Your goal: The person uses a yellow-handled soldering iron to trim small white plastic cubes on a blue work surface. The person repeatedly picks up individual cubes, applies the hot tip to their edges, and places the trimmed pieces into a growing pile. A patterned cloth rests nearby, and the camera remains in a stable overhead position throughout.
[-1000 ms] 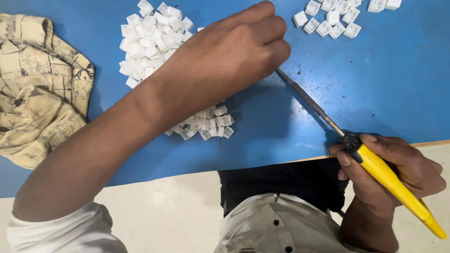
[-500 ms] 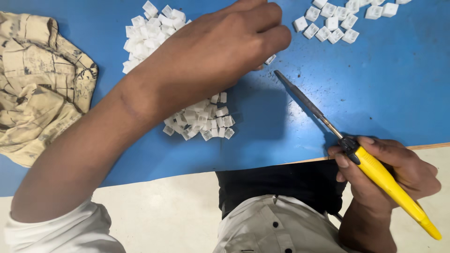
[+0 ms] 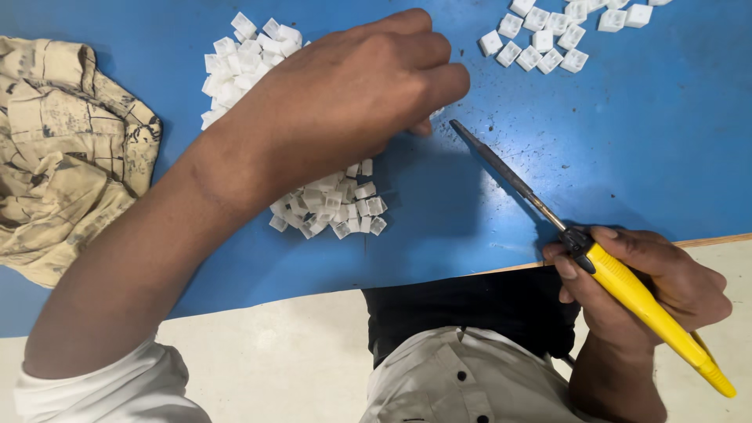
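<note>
Okay, quick pass.
Left hand: left hand is reaching palm-down over the blue table, fingers curling together at about 3 o'clock of the big pile; fingertips are pressing down on the surface, seemingly pinching one small white piece, but the piece is mostly hidden, so can't confirm.
Right hand: right hand is wrapping tight around the yellow handle of the soldering iron, thumb and fingers pressed together on the grip near the black collar.
Iron tip: dark metal tip is pointing toward 10 o'clock, ending just beside the left fingertips, not clearly touching them.
White pieces, main: large pile of white plastic pieces is lying at 12 o'clock of the left wrist, partly under the hand.
White pieces, near: smaller heap is sitting at 6 o'clock of the left hand, in the shadow of the forearm.
White pieces, far: loose row of pieces is lying at 1 o'clock, well apart from both hands.
Cloth: crumpled beige cloth is lying at 9 o'clock, touching nothing else.
Change: since the earlier frames the left hand is sliding right and down off the main pile, and the tip is closing in on it.
Meaning: judging from that, the hand is finishing a pick and bringing a piece to the tip; the iron hand is barely shifting.
Person: white shirt is showing at 6 o'clock.
</note>
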